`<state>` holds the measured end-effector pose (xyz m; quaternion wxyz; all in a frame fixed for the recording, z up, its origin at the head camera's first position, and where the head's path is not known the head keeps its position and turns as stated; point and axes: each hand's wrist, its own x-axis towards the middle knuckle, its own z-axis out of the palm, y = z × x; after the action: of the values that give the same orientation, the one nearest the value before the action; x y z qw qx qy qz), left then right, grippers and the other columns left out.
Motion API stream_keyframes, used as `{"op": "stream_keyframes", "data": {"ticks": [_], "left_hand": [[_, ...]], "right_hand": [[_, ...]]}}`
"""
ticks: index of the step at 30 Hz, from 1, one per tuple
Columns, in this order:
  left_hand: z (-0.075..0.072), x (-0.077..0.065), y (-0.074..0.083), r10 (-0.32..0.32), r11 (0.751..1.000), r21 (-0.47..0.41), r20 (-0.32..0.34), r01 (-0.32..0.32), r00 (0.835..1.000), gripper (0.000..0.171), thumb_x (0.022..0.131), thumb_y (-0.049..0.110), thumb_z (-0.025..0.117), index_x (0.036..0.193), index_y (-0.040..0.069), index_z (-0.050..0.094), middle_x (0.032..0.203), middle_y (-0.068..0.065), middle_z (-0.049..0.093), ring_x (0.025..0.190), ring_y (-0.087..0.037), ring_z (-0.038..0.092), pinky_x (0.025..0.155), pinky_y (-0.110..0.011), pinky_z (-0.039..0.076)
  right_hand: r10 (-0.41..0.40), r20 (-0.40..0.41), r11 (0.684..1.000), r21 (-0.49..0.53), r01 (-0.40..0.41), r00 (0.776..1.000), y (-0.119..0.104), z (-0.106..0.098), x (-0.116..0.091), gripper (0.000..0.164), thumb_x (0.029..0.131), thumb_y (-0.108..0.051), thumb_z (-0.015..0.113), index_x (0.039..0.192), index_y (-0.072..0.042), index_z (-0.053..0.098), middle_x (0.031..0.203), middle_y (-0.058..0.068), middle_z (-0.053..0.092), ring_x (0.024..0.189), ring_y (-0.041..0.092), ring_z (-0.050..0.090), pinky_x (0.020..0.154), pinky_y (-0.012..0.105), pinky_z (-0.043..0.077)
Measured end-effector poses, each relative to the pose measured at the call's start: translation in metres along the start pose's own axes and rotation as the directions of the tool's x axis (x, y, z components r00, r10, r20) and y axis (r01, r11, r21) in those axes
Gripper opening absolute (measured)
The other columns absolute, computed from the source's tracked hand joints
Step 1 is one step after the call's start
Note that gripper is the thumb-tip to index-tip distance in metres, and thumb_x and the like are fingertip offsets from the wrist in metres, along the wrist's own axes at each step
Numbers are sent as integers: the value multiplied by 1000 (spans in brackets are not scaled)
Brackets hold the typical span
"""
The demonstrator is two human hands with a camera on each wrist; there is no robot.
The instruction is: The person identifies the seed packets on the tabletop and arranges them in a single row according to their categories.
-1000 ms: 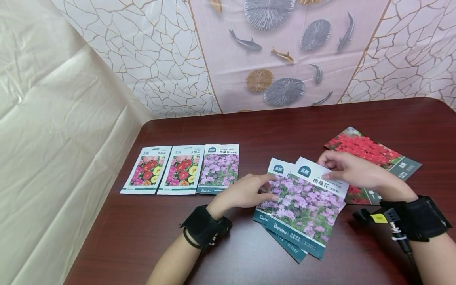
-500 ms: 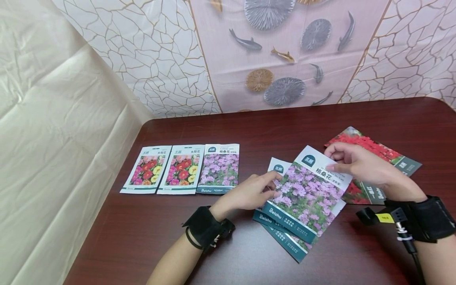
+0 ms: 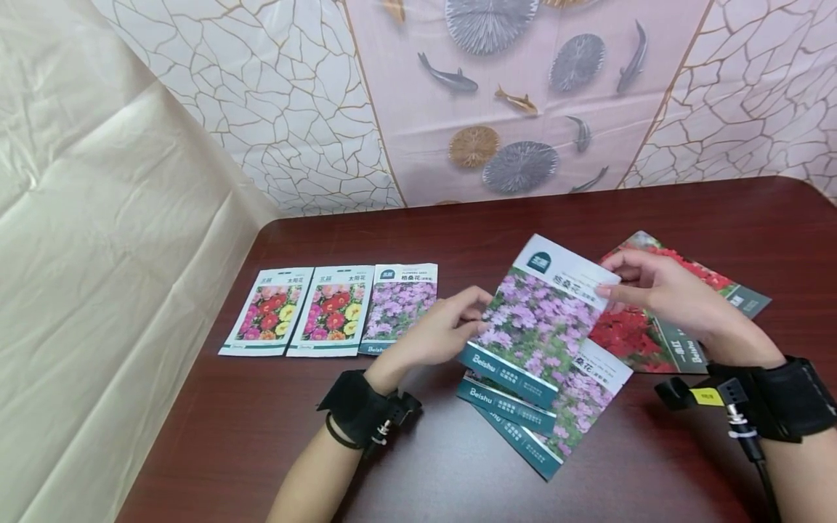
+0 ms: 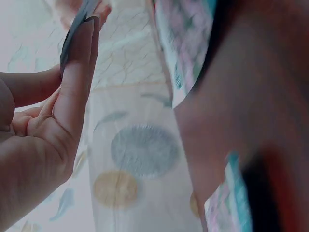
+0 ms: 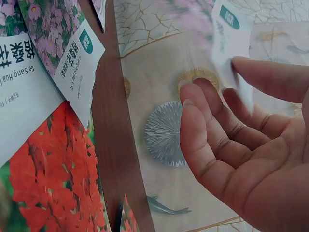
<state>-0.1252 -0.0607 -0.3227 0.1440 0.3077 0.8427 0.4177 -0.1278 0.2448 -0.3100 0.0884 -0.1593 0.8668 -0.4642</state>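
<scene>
In the head view my left hand (image 3: 441, 330) pinches the left edge of a purple-flower seed packet (image 3: 543, 316). My right hand (image 3: 667, 294) holds its upper right corner between thumb and fingers. The packet is tilted above other purple-flower packets (image 3: 591, 399), which lie fanned on the table. From the left wrist camera the held packet (image 4: 75, 38) appears as a dark thin edge between thumb and fingers. Its white top (image 5: 231, 43) shows blurred against the thumb in the right wrist view.
A row at the left has two packets with mixed bright flowers (image 3: 271, 312) (image 3: 332, 312) and a purple-flower packet (image 3: 402, 301). Red-flower packets (image 3: 628, 338) lie under and behind my right hand. The dark wood table (image 3: 216, 436) meets a patterned cloth (image 3: 294, 109) at the back.
Both hands have raised the top purple-flower packet off the fanned pile and shifted it up and left. More of the packets below shows. The left row stays put.
</scene>
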Motion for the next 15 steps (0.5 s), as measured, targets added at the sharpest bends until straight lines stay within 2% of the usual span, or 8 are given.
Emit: {"op": "stream_keyframes", "data": {"ticks": [3,7,11,15], "left_hand": [[-14,-3,-2,-33,999,-42,-49,31,998,24,92,4,51,116,6,50,71,0,53,57,-9,46,58,-22,39],[-31,-7,-6,-82,990,-118,-98,70,992,24,94,5,49,118,6,47,63,-3,44,49,-13,39,49,-23,35],[-45,-11,-11,-164,972,-196,-150,133,975,25,95,7,48,119,8,44,61,-3,40,49,-14,36,48,-25,34],[-56,-14,-16,-235,953,-242,-197,185,952,29,95,6,48,123,7,42,68,-5,48,55,-19,39,51,-26,38]], "right_hand": [[-21,-1,1000,22,21,1000,0,-1,0,20,91,-14,58,107,-4,52,88,12,61,73,20,61,64,27,50],[-57,-2,997,52,57,998,2,0,1,14,90,-10,58,103,-4,55,87,13,60,73,19,62,64,26,51],[-79,5,996,46,79,997,2,8,3,13,91,-7,57,101,-1,55,83,11,60,69,21,61,62,28,51],[-84,22,996,9,83,996,-1,18,4,12,90,-7,57,99,1,55,79,11,61,67,20,60,59,29,51]]}}
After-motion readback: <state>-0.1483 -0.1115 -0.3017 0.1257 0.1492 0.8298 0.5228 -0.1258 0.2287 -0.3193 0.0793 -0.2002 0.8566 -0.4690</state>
